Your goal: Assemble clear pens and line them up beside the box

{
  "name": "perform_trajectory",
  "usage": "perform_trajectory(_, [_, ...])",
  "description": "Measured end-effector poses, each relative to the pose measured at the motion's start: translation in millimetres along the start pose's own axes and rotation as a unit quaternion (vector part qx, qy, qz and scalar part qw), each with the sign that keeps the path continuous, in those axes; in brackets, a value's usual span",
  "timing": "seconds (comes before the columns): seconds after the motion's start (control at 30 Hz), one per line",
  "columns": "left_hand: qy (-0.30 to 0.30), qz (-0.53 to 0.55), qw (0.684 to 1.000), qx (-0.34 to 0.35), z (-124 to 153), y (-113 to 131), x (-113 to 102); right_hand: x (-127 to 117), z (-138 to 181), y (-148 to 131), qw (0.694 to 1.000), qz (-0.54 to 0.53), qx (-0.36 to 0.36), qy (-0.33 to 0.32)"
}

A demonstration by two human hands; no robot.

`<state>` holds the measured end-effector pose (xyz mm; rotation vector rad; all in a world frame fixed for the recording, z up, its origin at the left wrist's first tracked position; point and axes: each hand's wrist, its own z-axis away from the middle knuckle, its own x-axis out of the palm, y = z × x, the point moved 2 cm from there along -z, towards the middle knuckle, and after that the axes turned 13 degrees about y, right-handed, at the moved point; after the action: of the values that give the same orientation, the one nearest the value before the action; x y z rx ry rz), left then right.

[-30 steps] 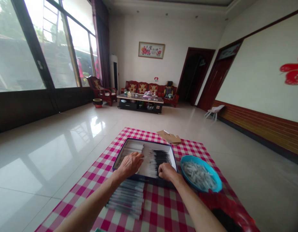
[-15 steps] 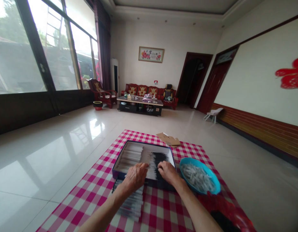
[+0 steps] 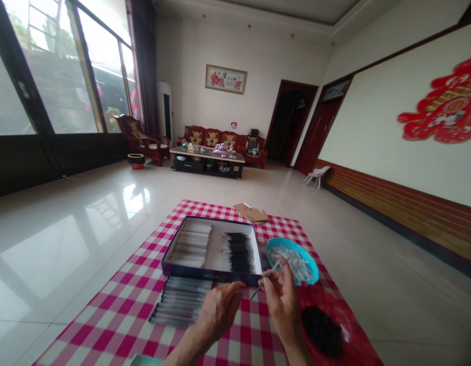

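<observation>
The right hand pinches a thin clear tube between thumb and fingertips, its grip closed on the tube, which slants down and left from above the blue bowl. The hand is turned with its palm toward the wearer, and the forearm rises from the bottom edge of the view. The left hand is just beside it, fingers drawn together and reaching toward the tube's lower end. I cannot tell whether that grip is touching or holding anything. A moment earlier, both hands lay palm down on the front of the open box; now both have lifted off it and sit in front of its right corner. The box holds pale tubes on its left side and black-tipped tubes on its right. More tubes lie side by side on the pink checked cloth in front of it. To the right are a blue bowl of small clear pieces and a red bowl holding a black heap.
</observation>
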<state>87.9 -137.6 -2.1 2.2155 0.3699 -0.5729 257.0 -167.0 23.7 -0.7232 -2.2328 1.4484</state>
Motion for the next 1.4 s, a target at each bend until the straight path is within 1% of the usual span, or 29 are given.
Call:
perform_trajectory(0.13, [-0.020, -0.007, 1.000, -0.011, 13.5, 2.3, 10.3, -18.2, 8.2, 8.0, 0.996, -0.030, 0.028, 0.075])
perform_trajectory(0.2, [-0.022, -0.007, 1.000, -0.011, 15.9, 3.2, 13.4, -21.0, 9.8, 10.5, 0.994, -0.036, 0.039, 0.099])
perform_trajectory(0.27, [-0.019, -0.002, 1.000, -0.008, 16.3, 4.4, 15.0, -20.4, 11.1, 11.3, 0.992, -0.041, 0.044, 0.109])
perform_trajectory(0.53, [-0.020, 0.005, 1.000, -0.008, 16.3, 11.1, 18.5, -11.1, 18.7, 16.9, 0.992, -0.063, 0.058, 0.094])
perform_trajectory(0.67, [-0.012, 0.003, 1.000, -0.016, 18.9, 9.2, 24.5, -13.3, 20.3, 23.6, 0.989, -0.075, 0.069, 0.106])
perform_trajectory(0.77, [-0.017, -0.001, 1.000, -0.020, 19.9, 7.8, 28.6, -16.9, 21.3, 27.2, 0.988, -0.081, 0.075, 0.112])
perform_trajectory(0.93, [-0.033, 0.001, 0.999, -0.019, 18.6, 15.0, 30.8, -19.8, 30.1, 35.8, 0.989, -0.070, 0.079, 0.100])
perform_trajectory(1.03, [-0.019, -0.003, 1.000, -0.004, 18.5, 20.1, 32.3, -21.3, 36.7, 43.0, 0.989, -0.046, 0.086, 0.107])
perform_trajectory(1.17, [0.018, -0.010, 1.000, 0.023, 20.8, 21.5, 35.0, -24.7, 42.9, 45.9, 0.989, 0.001, 0.092, 0.116])
perform_trajectory(1.33, [0.038, -0.062, 0.996, 0.043, 24.6, 21.8, 37.1, -25.8, 50.8, 37.4, 0.986, 0.034, 0.135, 0.087])
perform_trajectory(1.4, [0.039, -0.084, 0.995, 0.047, 25.5, 22.0, 38.5, -24.9, 53.6, 34.5, 0.986, 0.041, 0.142, 0.072])
